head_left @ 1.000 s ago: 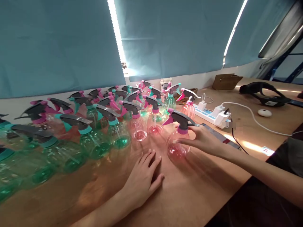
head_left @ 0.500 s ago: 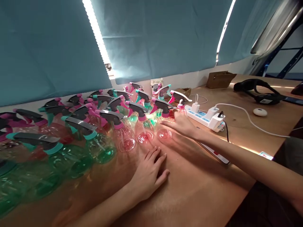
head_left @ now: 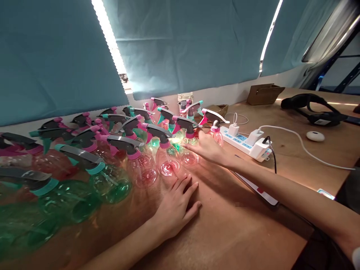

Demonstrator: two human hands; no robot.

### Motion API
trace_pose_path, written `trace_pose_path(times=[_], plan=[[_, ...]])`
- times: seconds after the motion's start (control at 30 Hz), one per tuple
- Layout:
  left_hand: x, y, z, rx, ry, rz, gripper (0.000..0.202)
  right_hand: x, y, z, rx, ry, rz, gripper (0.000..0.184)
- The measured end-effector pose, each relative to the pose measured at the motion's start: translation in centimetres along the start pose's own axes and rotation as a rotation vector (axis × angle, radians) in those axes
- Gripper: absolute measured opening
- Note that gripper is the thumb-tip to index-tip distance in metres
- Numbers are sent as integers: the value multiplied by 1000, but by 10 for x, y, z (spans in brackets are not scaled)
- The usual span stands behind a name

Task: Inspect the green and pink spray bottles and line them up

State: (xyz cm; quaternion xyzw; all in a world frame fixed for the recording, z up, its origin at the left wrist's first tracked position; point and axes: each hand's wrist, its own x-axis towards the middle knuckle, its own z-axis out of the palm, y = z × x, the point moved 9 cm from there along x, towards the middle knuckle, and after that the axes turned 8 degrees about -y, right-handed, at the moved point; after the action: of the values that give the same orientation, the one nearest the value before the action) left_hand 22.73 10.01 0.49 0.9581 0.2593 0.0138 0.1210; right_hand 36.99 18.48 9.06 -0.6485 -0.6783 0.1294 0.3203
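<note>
Several clear pink and green spray bottles with grey triggers stand crowded on the wooden table, filling its left half. My right hand reaches across, its fingers stretched against a pink spray bottle at the right end of the front row. My left hand lies flat on the table with fingers spread, just in front of another pink bottle, holding nothing.
A white power strip with plugs and a white cable lies right of the bottles. A flat dark device lies under my right forearm. A cardboard box, black headset and small white puck sit further right. Blue curtains hang behind.
My right hand moved the pink bottle from the open table back into the row of bottles and now rests against it. My left hand stayed flat in place.
</note>
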Motion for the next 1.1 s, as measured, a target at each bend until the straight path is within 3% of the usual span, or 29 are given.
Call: trace_pose_path(times=[0.17,0.27,0.37,0.47,0.6,0.77,0.87,0.93,1.1], plan=[[2,-4,3,-3,92,29,47,-20,-7,-6,73,-32,-30,64],[4,-5,5,4,83,27,47,-40,-2,-22,198,-20,-59,59],[7,-4,6,3,75,27,50,-57,14,-42,257,-27,-30,37],[11,0,7,-8,89,50,52,-64,46,-68,171,97,132,34],[15,4,11,7,82,62,53,-50,73,-82,136,208,222,43],[17,11,15,18,58,77,53,-18,75,-75,180,235,172,55],[17,15,13,5,52,86,52,-6,73,-68,220,228,125,41],[16,18,9,-9,47,91,51,-5,71,-67,246,245,94,34],[9,24,-3,-76,63,104,41,-24,64,-81,262,330,70,37]])
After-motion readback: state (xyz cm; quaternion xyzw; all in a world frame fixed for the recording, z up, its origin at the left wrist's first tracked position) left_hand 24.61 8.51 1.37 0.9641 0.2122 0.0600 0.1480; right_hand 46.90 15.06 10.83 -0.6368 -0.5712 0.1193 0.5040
